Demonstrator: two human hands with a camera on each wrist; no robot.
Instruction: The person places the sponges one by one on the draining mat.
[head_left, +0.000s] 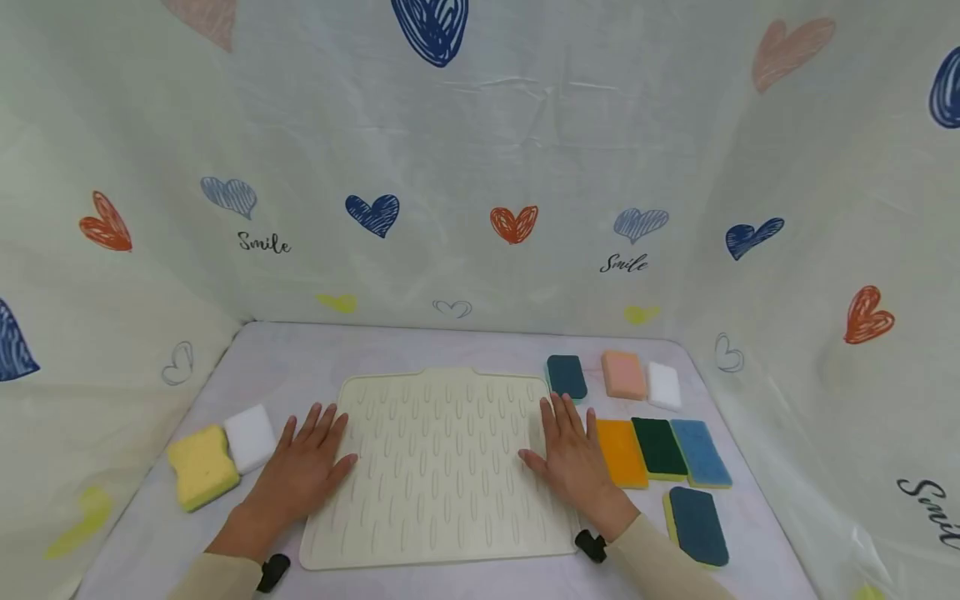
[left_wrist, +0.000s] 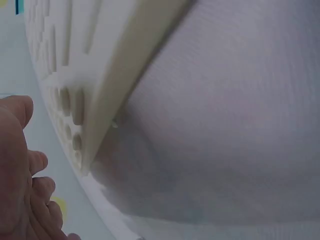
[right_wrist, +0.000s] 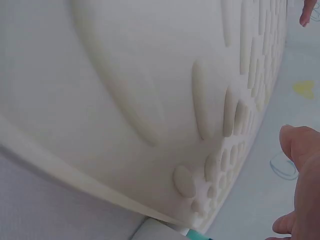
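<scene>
A cream ridged mat [head_left: 442,467], perhaps a drying mat, lies flat on the table in the head view. Along its left edge is my left hand [head_left: 303,467], palm down with fingers straight and slightly spread. My right hand [head_left: 570,467] is at the mat's right edge in the same flat pose. Neither hand grips anything. The left wrist view has the mat's raised rim [left_wrist: 115,75] beside the left fingers [left_wrist: 42,190]. In the right wrist view the right thumb [right_wrist: 300,145] is beside the ridged mat surface [right_wrist: 200,100]. Whether the palms press down cannot be told.
Left of the mat lie a yellow sponge [head_left: 202,468] and a white sponge [head_left: 251,437]. Right of it are sponges: dark teal [head_left: 566,377], pink [head_left: 623,375], white [head_left: 663,386], orange [head_left: 621,454], green [head_left: 660,448], blue [head_left: 701,452] and another dark teal [head_left: 699,527]. A heart-print curtain [head_left: 450,150] surrounds the table.
</scene>
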